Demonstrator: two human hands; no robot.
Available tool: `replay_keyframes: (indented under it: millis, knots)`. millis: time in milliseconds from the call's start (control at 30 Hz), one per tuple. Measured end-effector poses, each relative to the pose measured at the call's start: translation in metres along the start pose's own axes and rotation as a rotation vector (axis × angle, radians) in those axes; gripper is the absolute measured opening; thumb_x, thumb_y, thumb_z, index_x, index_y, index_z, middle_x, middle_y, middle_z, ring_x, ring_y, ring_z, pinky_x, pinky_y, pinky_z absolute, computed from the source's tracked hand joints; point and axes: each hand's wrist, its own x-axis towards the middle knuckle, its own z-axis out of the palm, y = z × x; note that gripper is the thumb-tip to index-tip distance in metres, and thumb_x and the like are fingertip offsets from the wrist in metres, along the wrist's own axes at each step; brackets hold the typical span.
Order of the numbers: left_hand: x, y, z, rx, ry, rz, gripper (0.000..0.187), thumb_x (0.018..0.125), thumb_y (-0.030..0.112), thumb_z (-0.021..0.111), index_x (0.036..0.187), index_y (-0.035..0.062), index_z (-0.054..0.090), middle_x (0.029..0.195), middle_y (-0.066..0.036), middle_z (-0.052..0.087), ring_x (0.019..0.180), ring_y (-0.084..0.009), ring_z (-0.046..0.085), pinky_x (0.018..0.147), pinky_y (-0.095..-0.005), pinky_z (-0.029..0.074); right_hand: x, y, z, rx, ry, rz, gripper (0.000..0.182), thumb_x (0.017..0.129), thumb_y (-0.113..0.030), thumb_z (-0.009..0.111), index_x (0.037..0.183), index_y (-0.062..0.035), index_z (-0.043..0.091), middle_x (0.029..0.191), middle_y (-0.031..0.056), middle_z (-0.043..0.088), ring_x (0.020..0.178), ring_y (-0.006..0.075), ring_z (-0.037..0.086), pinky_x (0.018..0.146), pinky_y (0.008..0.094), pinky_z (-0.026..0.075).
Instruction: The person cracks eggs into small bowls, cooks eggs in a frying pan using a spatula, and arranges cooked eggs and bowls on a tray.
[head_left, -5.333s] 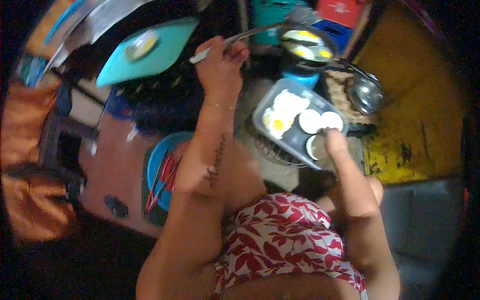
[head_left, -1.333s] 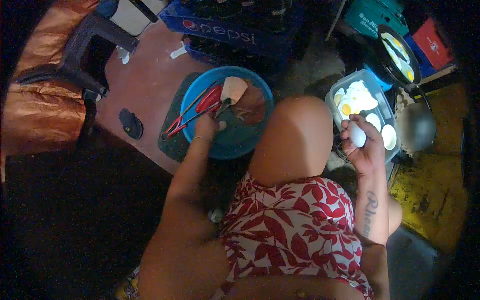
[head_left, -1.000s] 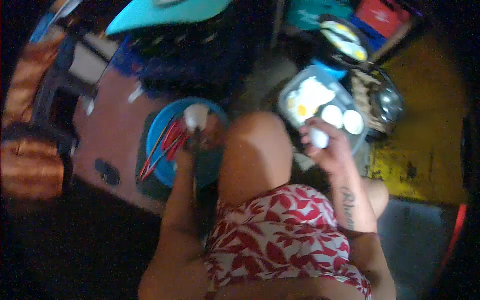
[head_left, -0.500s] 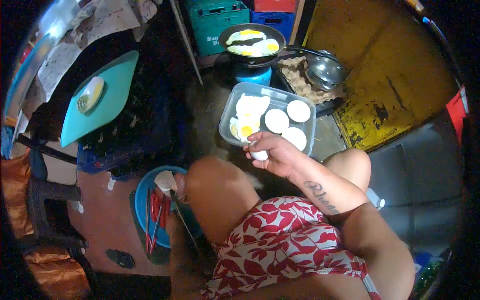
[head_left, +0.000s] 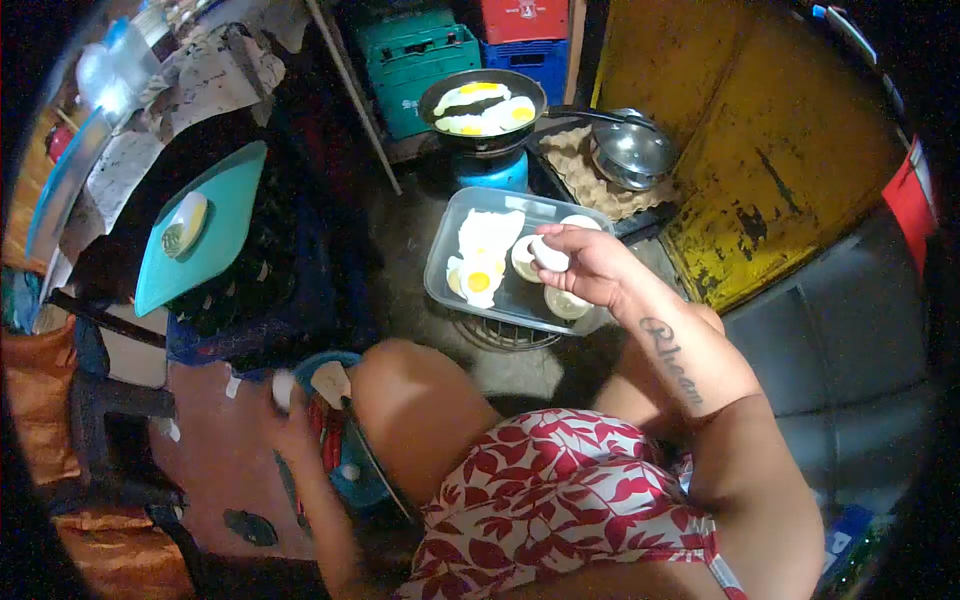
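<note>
My right hand (head_left: 592, 268) is closed around a white egg (head_left: 550, 255), held above the right half of a clear plastic tub (head_left: 440, 240). In that tub lie fried eggs (head_left: 485, 260) on the left and several round white-topped pieces (head_left: 567, 302) on the right, partly covered by my hand. My left hand (head_left: 292, 425) is blurred, over the left side of a blue basin (head_left: 345, 360). Its fingers are closed on a white, egg-like object (head_left: 283, 390). Red-handled utensils (head_left: 320, 425) and a pale flat piece (head_left: 330, 382) lie in the basin.
Behind the tub, a frying pan (head_left: 430, 105) with fried eggs sits on a blue burner (head_left: 490, 172). A metal pot (head_left: 635, 155) rests on a cardboard egg tray (head_left: 570, 165). Crates (head_left: 425, 80) stand behind. At left is a turquoise board (head_left: 232, 215).
My right hand has moved right over the tub with its egg. My left hand has come from low in the basin to its left side, now showing a white object. The view has shifted slightly.
</note>
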Motion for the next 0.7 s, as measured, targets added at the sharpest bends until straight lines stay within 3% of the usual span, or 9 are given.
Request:
replay_keyframes:
  millis: [67, 100, 200, 300, 333, 367, 533, 633, 700]
  knots:
    - [0.012, 0.078, 0.037, -0.422, -0.053, 0.009, 0.043, 0.083, 0.008, 0.071, 0.121, -0.0028, 0.055, 0.117, -0.013, 0.059, 0.104, -0.0199, 0.06, 0.092, -0.0331, 0.048, 0.006, -0.003, -0.009, 0.047, -0.061, 0.023, 0.022, 0.095, -0.01, 0.055, 0.115, -0.0005, 0.055, 0.105, 0.0167, 0.065, 0.088, 0.0285, 0.067, 0.074, 0.0361, 0.059]
    - [0.013, 0.113, 0.056, -0.267, -0.034, 0.188, 0.044, 0.081, 0.007, 0.073, 0.121, -0.0008, 0.056, 0.118, -0.011, 0.059, 0.103, -0.0188, 0.06, 0.091, -0.0315, 0.049, 0.009, -0.005, -0.013, 0.096, -0.112, 0.042, 0.023, 0.096, -0.011, 0.055, 0.115, 0.0008, 0.055, 0.106, 0.0174, 0.064, 0.089, 0.0293, 0.067, 0.075, 0.0368, 0.059]
    - [0.003, 0.2, 0.111, -0.37, -0.362, 0.334, 0.052, 0.077, 0.012, 0.077, 0.124, 0.0056, 0.056, 0.115, -0.01, 0.063, 0.102, -0.0211, 0.061, 0.088, -0.0341, 0.051, 0.009, -0.003, -0.017, 0.163, -0.137, 0.035, 0.023, 0.097, -0.013, 0.053, 0.113, 0.0032, 0.055, 0.107, 0.0181, 0.064, 0.092, 0.0315, 0.066, 0.078, 0.0385, 0.059]
    - [-0.007, 0.242, 0.166, -0.242, -0.331, 0.774, 0.054, 0.074, 0.014, 0.078, 0.123, 0.0031, 0.056, 0.11, -0.014, 0.064, 0.098, -0.0235, 0.064, 0.081, -0.0349, 0.053, 0.01, -0.003, -0.029, 0.239, -0.16, 0.022, 0.023, 0.097, -0.012, 0.052, 0.113, 0.0039, 0.056, 0.108, 0.0177, 0.063, 0.096, 0.0314, 0.065, 0.081, 0.0406, 0.059]
    - [-0.014, 0.248, 0.187, -0.335, -0.392, 0.692, 0.054, 0.075, 0.017, 0.078, 0.122, 0.0017, 0.056, 0.11, -0.017, 0.064, 0.099, -0.0298, 0.064, 0.084, -0.0389, 0.052, 0.008, -0.002, -0.028, 0.253, -0.139, 0.0, 0.024, 0.098, -0.013, 0.049, 0.114, 0.0042, 0.054, 0.108, 0.0175, 0.063, 0.094, 0.0301, 0.065, 0.08, 0.0418, 0.059]
    - [-0.021, 0.251, 0.199, -0.289, -0.394, 0.797, 0.053, 0.075, 0.018, 0.078, 0.121, 0.0013, 0.057, 0.11, -0.019, 0.064, 0.098, -0.0354, 0.064, 0.086, -0.0406, 0.051, 0.007, -0.001, -0.028, 0.267, -0.117, -0.022, 0.025, 0.099, -0.013, 0.047, 0.116, 0.0045, 0.052, 0.108, 0.0172, 0.062, 0.092, 0.0288, 0.065, 0.079, 0.0431, 0.059]
    - [-0.03, 0.25, 0.249, -0.297, -0.661, 0.855, 0.05, 0.076, 0.016, 0.076, 0.12, 0.0006, 0.057, 0.106, -0.024, 0.064, 0.1, -0.0403, 0.061, 0.088, -0.0451, 0.049, 0.012, -0.002, -0.045, 0.321, -0.126, -0.04, 0.026, 0.099, -0.012, 0.045, 0.12, 0.002, 0.052, 0.11, 0.0152, 0.063, 0.098, 0.0266, 0.065, 0.077, 0.0419, 0.058]
    - [-0.024, 0.261, 0.251, -0.387, -0.637, 0.677, 0.051, 0.075, 0.016, 0.076, 0.12, 0.0008, 0.056, 0.107, -0.023, 0.064, 0.101, -0.0409, 0.061, 0.089, -0.0456, 0.048, 0.014, -0.005, -0.057, 0.354, -0.105, -0.017, 0.027, 0.099, -0.01, 0.044, 0.122, 0.0023, 0.051, 0.11, 0.0149, 0.063, 0.097, 0.0266, 0.065, 0.076, 0.0406, 0.058]
    - [-0.023, 0.262, 0.257, -0.356, -0.579, 0.729, 0.051, 0.076, 0.014, 0.075, 0.121, 0.0007, 0.056, 0.109, -0.024, 0.064, 0.102, -0.0406, 0.061, 0.088, -0.0451, 0.049, 0.017, -0.006, -0.061, 0.369, -0.098, -0.019, 0.026, 0.099, -0.009, 0.045, 0.121, 0.0024, 0.051, 0.11, 0.0155, 0.063, 0.095, 0.0268, 0.066, 0.077, 0.0399, 0.058]
